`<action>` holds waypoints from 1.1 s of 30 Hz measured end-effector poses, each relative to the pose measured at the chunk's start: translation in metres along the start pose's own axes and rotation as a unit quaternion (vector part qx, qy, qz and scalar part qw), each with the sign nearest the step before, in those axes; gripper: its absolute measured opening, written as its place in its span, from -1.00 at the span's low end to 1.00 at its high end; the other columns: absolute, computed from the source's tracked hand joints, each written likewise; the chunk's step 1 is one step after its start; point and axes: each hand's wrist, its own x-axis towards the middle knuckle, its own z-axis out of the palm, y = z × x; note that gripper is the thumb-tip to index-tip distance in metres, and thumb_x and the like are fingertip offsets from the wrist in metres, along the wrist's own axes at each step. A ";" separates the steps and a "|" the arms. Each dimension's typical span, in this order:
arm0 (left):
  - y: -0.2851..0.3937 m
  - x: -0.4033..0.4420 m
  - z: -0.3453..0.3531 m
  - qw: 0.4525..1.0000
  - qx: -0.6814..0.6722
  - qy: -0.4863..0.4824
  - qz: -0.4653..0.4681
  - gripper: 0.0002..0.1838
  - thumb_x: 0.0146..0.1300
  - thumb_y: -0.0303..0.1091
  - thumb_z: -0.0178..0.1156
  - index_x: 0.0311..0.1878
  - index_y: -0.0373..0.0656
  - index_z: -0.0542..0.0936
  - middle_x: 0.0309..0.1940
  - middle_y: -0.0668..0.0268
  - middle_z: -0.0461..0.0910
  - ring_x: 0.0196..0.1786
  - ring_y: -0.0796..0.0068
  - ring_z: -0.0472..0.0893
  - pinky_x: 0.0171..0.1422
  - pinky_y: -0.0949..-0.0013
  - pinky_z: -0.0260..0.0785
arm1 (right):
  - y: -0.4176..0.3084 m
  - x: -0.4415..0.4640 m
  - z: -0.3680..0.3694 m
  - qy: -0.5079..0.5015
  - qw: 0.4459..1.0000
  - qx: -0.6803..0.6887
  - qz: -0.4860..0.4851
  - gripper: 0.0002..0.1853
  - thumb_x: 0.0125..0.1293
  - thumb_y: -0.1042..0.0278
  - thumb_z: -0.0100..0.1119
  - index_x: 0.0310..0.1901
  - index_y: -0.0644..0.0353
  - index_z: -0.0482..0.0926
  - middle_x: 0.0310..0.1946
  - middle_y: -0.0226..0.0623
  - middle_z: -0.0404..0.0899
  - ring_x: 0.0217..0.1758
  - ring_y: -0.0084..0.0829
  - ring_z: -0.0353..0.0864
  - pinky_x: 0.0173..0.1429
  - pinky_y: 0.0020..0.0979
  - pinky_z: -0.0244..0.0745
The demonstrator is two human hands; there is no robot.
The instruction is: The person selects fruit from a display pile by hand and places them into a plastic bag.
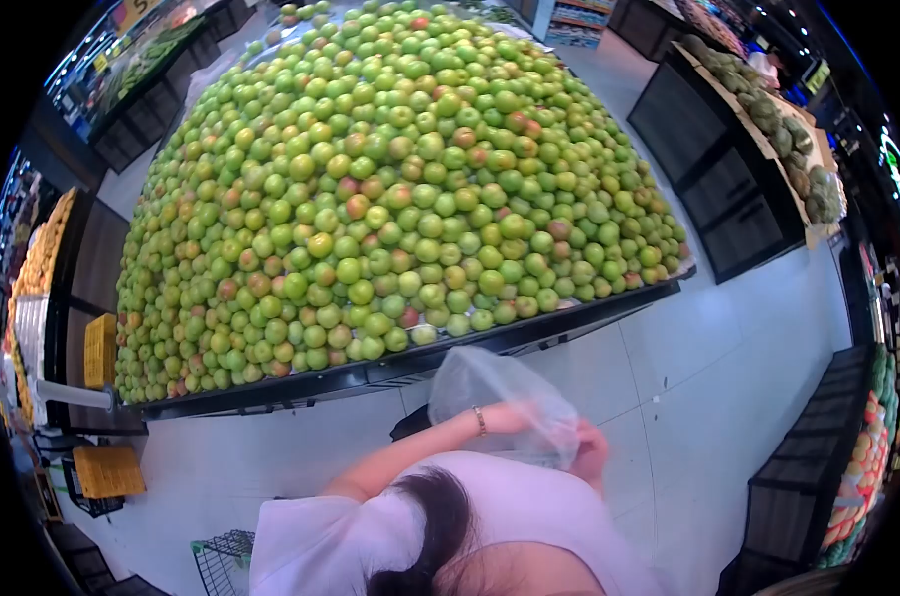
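A clear plastic bag (480, 382) hangs in front of the body, close to the front edge of a display heaped with green and reddish round fruit (371, 228). My left hand (510, 418), with a bracelet at its wrist, is inside or behind the film of the bag, and its fingers are blurred by the plastic. At the right side of the bag, my right hand (589, 449) has its fingers bent round the edge of the plastic. The bag looks thin and puffed out, with no fruit visible in it.
The black display edge (410, 366) runs across in front of me. Yellow crates (109, 471) stand at the left, and a wire basket or cart (224, 561) is at the lower left. Dark produce stands (713, 159) line the right side. A person (765, 66) is far off at the upper right.
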 end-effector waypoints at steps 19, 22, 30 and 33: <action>-0.043 0.001 0.222 0.927 0.272 -0.142 -0.216 -0.62 0.14 -0.12 0.01 -0.10 -0.21 0.47 -0.13 0.07 0.49 -0.04 0.19 0.46 0.06 0.28 0.25 | -0.012 -0.175 -0.105 -0.005 0.990 0.141 0.008 -0.65 -0.08 0.38 -0.04 -0.25 0.41 0.48 -0.29 -0.13 0.52 -0.20 -0.29 0.46 -0.02 -0.32 0.34; -0.052 -0.009 0.252 0.922 0.274 -0.155 -0.227 -0.62 0.14 -0.11 0.01 -0.10 -0.21 0.47 -0.13 0.07 0.49 -0.05 0.19 0.46 0.05 0.28 0.26 | -0.008 -0.192 -0.110 0.046 0.987 0.153 0.001 -0.65 -0.08 0.38 -0.04 -0.25 0.43 0.48 -0.31 -0.13 0.52 -0.21 -0.30 0.47 -0.03 -0.34 0.34; -0.064 -0.015 0.285 0.912 0.286 -0.174 -0.236 -0.61 0.13 -0.10 0.02 -0.11 -0.21 0.47 -0.14 0.07 0.49 -0.06 0.18 0.47 0.04 0.27 0.26 | 0.012 -0.206 -0.129 0.016 0.997 0.075 -0.006 -0.62 -0.07 0.36 -0.05 -0.21 0.43 0.46 -0.31 -0.19 0.52 -0.26 -0.39 0.47 -0.11 -0.46 0.35; -0.065 -0.016 0.280 0.908 0.295 -0.173 -0.240 -0.60 0.12 -0.10 0.03 -0.11 -0.20 0.47 -0.14 0.07 0.49 -0.06 0.17 0.47 0.03 0.27 0.26 | 0.003 -0.214 -0.118 0.057 0.987 0.152 0.005 -0.61 -0.06 0.35 -0.06 -0.19 0.42 0.46 -0.31 -0.21 0.52 -0.25 -0.42 0.47 -0.12 -0.47 0.34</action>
